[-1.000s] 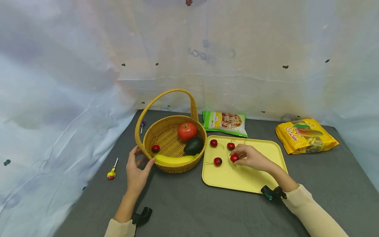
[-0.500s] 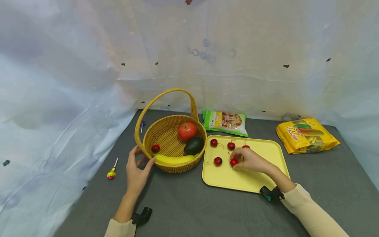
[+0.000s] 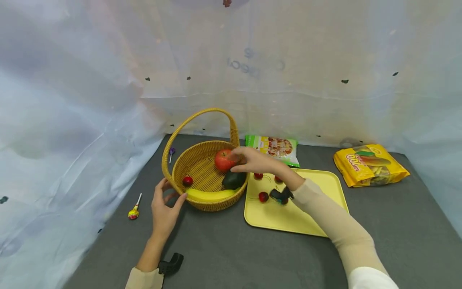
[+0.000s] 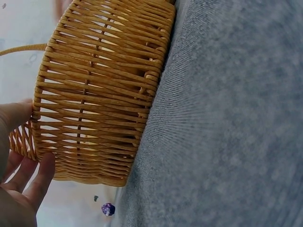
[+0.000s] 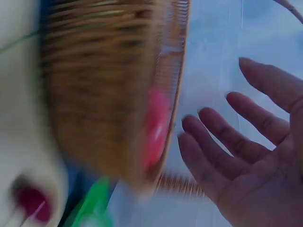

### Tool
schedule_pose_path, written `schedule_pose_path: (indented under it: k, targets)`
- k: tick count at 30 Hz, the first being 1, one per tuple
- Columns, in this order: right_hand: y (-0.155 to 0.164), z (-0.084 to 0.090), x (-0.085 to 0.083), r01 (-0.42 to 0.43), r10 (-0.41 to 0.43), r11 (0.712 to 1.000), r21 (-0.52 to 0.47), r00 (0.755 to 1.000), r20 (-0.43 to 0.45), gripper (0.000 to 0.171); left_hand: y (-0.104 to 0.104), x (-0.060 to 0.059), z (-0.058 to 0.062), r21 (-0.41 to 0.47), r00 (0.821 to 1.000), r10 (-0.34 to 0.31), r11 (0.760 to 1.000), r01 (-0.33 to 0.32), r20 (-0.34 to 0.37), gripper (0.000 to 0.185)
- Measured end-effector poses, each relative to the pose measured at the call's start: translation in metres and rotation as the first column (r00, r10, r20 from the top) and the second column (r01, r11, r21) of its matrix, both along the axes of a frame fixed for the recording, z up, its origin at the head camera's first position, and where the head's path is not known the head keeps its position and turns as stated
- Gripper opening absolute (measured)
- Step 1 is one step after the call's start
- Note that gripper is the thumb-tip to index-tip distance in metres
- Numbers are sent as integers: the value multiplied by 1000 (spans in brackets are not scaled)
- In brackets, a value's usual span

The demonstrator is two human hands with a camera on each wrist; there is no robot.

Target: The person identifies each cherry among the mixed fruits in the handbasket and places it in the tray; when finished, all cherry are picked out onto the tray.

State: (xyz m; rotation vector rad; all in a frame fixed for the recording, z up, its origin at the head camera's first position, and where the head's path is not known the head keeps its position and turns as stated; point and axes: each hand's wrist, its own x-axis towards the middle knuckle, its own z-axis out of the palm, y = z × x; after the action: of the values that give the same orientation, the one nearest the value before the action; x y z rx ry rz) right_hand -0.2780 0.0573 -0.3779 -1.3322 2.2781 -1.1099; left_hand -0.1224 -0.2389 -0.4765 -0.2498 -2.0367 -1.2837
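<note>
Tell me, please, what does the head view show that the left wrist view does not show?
Only the head view shows the right hand over the basket beside the red apple, the avocado, the banana, the yellow tray with cherries, two snack bags and a lollipop.

Only the left wrist view shows the weave of the basket's outer wall close up, and a small purple thing on the cloth behind.

Both show the wicker basket on the grey cloth, with the left hand touching its side.
</note>
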Motion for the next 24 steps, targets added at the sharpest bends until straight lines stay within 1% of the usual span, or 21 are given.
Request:
schedule_pose_path:
  k: [3, 4, 6, 8, 10, 14, 18, 24]
  targets:
    - [-50, 8, -12, -60, 62, 996, 69, 997, -34, 37, -1, 0, -1, 0, 1000, 1, 1000, -1, -8, 75]
    - [-65, 10, -15, -68, 74, 993, 99, 996, -54, 37, -1, 0, -2, 0, 1000, 2, 1000, -2, -11, 75]
    - [-90, 10, -20, -93, 103, 985, 144, 993, -62, 37, -1, -1, -3, 3, 1000, 5, 1000, -5, -10, 74]
    - [-109, 7, -24, -125, 130, 979, 160, 991, -24, 37, 0, -1, -4, 6, 1000, 5, 1000, -5, -4, 74]
    - [-123, -1, -28, -153, 148, 979, 133, 988, 52, 38, 0, -2, -5, 5, 1000, 8, 1000, -8, -2, 75]
    - [-140, -20, -29, -177, 160, 981, 80, 971, 177, 39, 1, -1, -4, 3, 1000, 6, 1000, -6, -2, 75]
    - [-148, -34, -25, -186, 167, 980, 74, 962, 217, 40, 0, -2, -4, -4, 1000, 4, 1000, -4, -5, 75]
    - [-154, -40, -21, -205, 168, 973, 103, 943, 288, 47, 0, -2, -4, -5, 1000, 17, 1000, -17, 3, 74]
